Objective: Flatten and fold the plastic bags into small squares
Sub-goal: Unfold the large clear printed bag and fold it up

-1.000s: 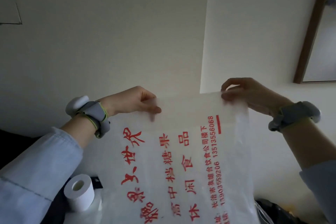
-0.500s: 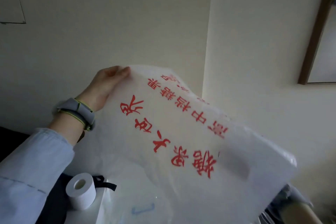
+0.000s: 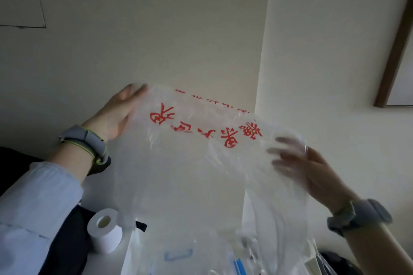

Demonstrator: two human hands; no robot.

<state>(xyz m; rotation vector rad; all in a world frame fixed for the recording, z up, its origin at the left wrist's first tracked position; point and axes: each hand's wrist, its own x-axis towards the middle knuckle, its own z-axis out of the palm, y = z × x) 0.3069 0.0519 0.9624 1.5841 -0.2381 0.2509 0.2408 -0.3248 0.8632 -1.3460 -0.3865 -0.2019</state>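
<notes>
My left hand's fingers [image 3: 131,94] lie straight against the upper corner of a translucent white plastic bag with red lettering [image 3: 201,152], held up in the air; my right hand's fingers [image 3: 288,154] spread blurred behind it. I judge I'm flattening; next, lay it down.

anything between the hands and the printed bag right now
Nothing visible. The left hand already touches the plastic bag at its upper left edge, and the blurred right hand is against its right side.
</notes>
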